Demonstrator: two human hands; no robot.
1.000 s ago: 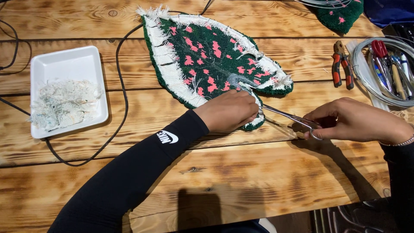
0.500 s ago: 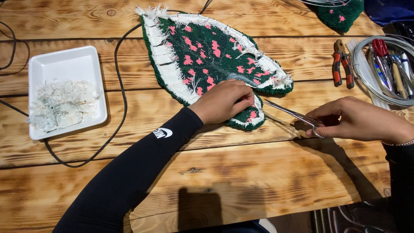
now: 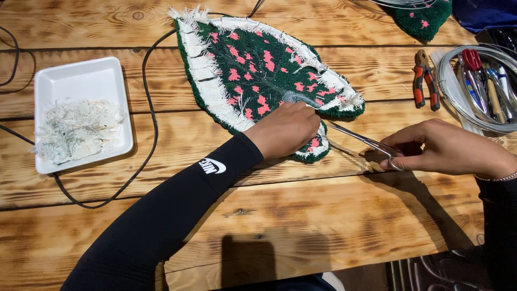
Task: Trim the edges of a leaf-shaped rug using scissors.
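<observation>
A leaf-shaped tufted rug piece (image 3: 253, 70), dark green with pink spots and a frayed white cloth border, lies on the wooden table (image 3: 301, 226). My left hand (image 3: 285, 130) presses down on its near right edge, fingers curled over the white border. My right hand (image 3: 441, 148) grips the handles of thin metal scissors (image 3: 361, 140). Their blades point left toward the rug edge just beside my left hand.
A white square tray (image 3: 81, 81) of white cloth trimmings sits at the left, with a black cable (image 3: 148, 108) looping past it. Red-handled pliers (image 3: 423, 80), a wire coil (image 3: 463, 102) with tools inside, and another green tufted piece (image 3: 423, 19) lie at the right.
My left hand shifted slightly along the rug's near edge and the rug moved a little with it. The scissors stay at the edge, barely moved.
</observation>
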